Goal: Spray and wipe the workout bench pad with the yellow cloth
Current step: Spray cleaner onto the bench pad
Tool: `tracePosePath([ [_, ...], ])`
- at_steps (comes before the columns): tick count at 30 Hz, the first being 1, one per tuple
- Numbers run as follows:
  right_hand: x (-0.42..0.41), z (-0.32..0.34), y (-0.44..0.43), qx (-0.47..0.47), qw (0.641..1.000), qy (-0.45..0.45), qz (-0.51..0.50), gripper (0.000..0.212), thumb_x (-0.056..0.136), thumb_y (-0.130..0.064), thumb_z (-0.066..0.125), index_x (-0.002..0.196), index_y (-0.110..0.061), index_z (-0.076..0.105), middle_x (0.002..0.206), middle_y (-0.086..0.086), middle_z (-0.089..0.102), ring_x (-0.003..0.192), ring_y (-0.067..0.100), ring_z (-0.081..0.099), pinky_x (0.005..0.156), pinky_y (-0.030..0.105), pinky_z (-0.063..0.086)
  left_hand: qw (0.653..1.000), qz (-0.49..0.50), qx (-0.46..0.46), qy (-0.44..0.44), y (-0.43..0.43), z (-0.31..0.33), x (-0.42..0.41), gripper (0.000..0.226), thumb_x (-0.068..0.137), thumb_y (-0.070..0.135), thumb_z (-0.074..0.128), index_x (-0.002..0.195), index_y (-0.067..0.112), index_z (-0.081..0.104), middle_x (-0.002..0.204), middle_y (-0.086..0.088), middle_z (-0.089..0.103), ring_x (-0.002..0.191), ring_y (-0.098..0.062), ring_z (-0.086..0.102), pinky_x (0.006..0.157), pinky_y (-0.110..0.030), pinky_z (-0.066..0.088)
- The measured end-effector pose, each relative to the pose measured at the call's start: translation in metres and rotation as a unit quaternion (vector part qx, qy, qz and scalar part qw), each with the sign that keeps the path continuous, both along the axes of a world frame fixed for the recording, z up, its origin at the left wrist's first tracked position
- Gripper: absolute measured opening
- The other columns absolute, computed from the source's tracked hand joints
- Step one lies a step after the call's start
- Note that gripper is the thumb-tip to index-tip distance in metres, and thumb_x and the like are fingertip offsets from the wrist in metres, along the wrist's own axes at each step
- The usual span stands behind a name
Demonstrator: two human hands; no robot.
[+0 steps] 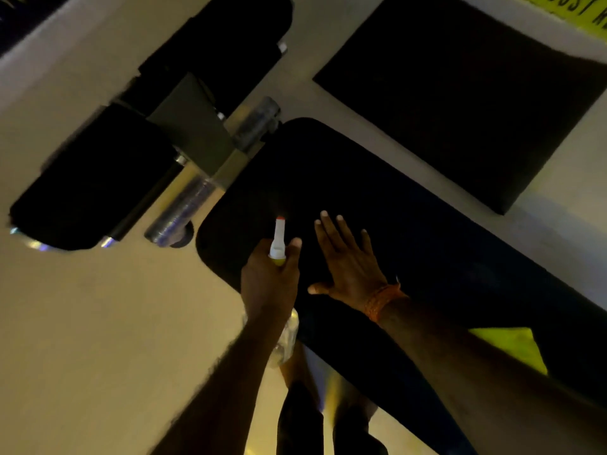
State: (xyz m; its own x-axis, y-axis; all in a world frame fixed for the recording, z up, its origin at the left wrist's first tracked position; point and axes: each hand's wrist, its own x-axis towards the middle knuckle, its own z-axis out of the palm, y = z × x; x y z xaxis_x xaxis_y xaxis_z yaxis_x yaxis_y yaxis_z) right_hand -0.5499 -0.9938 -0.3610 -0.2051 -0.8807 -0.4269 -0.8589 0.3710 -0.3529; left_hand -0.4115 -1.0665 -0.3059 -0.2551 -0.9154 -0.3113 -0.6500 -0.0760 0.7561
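Over the black bench pad (427, 244), left hand (271, 280) grips the spray bottle (278, 241); right hand (348, 261) rests flat, fingers spread, near the yellow cloth (512, 348)

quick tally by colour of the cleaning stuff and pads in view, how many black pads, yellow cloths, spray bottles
Black pads: 4, the bench pad, two roller pads, and a separate flat pad
Yellow cloths: 1, the yellow cloth lying on the bench pad
Spray bottles: 1, the spray bottle in the left hand
Total: 6
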Motion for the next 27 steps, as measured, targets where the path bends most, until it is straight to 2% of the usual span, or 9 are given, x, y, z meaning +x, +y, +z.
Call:
tracePosePath([
  [5, 0.015, -0.005, -0.016, 0.056, 0.996, 0.059, 0.047, 0.135, 0.076, -0.073, 0.069, 0.159, -0.02, -0.021, 0.168, 0.002, -0.03, 0.156, 0.033, -0.021, 0.121, 0.072, 0.005, 0.997, 0.074, -0.006, -0.033, 0.003, -0.001, 0.037, 0.04, 0.098, 0.048, 0.057, 0.124, 0.018, 0.061, 0.081, 0.01, 0.062, 0.072, -0.01, 0.061, 0.065, -0.036, 0.053],
  [7, 0.015, -0.007, -0.015, 0.072, 0.994, 0.071, 0.036, 0.137, 0.075, -0.074, 0.069, 0.158, -0.02, -0.025, 0.166, 0.002, -0.033, 0.155, 0.033, -0.023, 0.121, 0.072, 0.006, 0.995, 0.093, 0.007, -0.046, 0.005, -0.003, 0.045, 0.036, 0.097, 0.051, 0.058, 0.116, 0.021, 0.062, 0.078, 0.011, 0.062, 0.07, -0.011, 0.061, 0.059, -0.03, 0.049],
  [10, 0.021, -0.008, -0.019, 0.08, 0.993, 0.076, 0.033, 0.138, 0.075, -0.072, 0.071, 0.158, -0.019, -0.025, 0.166, 0.002, -0.033, 0.155, 0.034, -0.023, 0.12, 0.073, 0.01, 0.99, 0.138, 0.029, -0.029, 0.012, -0.005, 0.06, 0.033, 0.096, 0.054, 0.059, 0.106, 0.022, 0.061, 0.08, 0.002, 0.067, 0.071, -0.02, 0.064, 0.061, -0.037, 0.053],
  [13, 0.022, -0.01, -0.019, 0.084, 0.992, 0.09, 0.031, 0.138, 0.075, -0.073, 0.07, 0.157, -0.02, -0.027, 0.166, 0.002, -0.034, 0.155, 0.034, -0.023, 0.12, 0.073, 0.011, 0.987, 0.147, 0.015, -0.059, 0.019, -0.008, 0.072, 0.034, 0.095, 0.057, 0.058, 0.089, 0.024, 0.058, 0.071, 0.004, 0.064, 0.063, -0.018, 0.061, 0.054, -0.032, 0.045],
  [16, 0.021, -0.01, -0.018, 0.079, 0.992, 0.089, 0.032, 0.137, 0.075, -0.073, 0.07, 0.158, -0.02, -0.026, 0.166, 0.001, -0.032, 0.156, 0.033, -0.023, 0.121, 0.072, 0.009, 0.988, 0.148, 0.008, -0.049, 0.028, -0.009, 0.079, 0.035, 0.096, 0.056, 0.058, 0.088, 0.021, 0.059, 0.07, 0.003, 0.064, 0.063, -0.018, 0.06, 0.055, -0.033, 0.045],
  [19, 0.022, -0.008, -0.013, 0.062, 0.994, 0.086, 0.024, 0.13, 0.079, -0.073, 0.067, 0.16, -0.021, -0.021, 0.169, 0.002, -0.027, 0.157, 0.032, -0.019, 0.123, 0.069, 0.008, 0.995, 0.062, -0.012, -0.076, 0.042, -0.008, 0.084, 0.031, 0.099, 0.051, 0.055, 0.101, 0.021, 0.063, 0.072, 0.006, 0.063, 0.068, -0.019, 0.062, 0.055, -0.028, 0.041],
  [22, 0.026, -0.006, 0.01, 0.021, 0.996, 0.087, 0.021, 0.107, 0.092, -0.07, 0.051, 0.162, -0.021, -0.012, 0.171, 0.004, -0.019, 0.158, 0.03, -0.014, 0.125, 0.064, 0.007, 0.996, -0.033, -0.026, -0.076, 0.06, -0.007, 0.085, 0.035, 0.101, 0.041, 0.055, 0.126, 0.017, 0.061, 0.078, 0.0, 0.063, 0.069, -0.015, 0.059, 0.062, -0.031, 0.046],
  [25, 0.03, -0.007, 0.047, -0.007, 0.995, 0.097, 0.018, 0.089, 0.1, -0.064, 0.039, 0.163, -0.022, -0.008, 0.172, 0.005, -0.014, 0.159, 0.029, -0.01, 0.126, 0.06, 0.007, 0.993, -0.055, -0.022, -0.101, 0.075, -0.01, 0.087, 0.036, 0.1, 0.045, 0.055, 0.123, 0.018, 0.062, 0.073, 0.007, 0.058, 0.062, -0.007, 0.054, 0.055, -0.025, 0.039],
  [27, 0.031, -0.008, 0.068, -0.013, 0.995, 0.096, 0.01, 0.086, 0.101, -0.062, 0.038, 0.164, -0.023, -0.005, 0.172, 0.005, -0.012, 0.159, 0.029, -0.009, 0.126, 0.059, 0.007, 0.989, -0.089, -0.024, -0.116, 0.082, -0.01, 0.087, 0.038, 0.1, 0.047, 0.054, 0.123, 0.018, 0.062, 0.072, 0.008, 0.057, 0.062, -0.008, 0.055, 0.056, -0.029, 0.043],
])
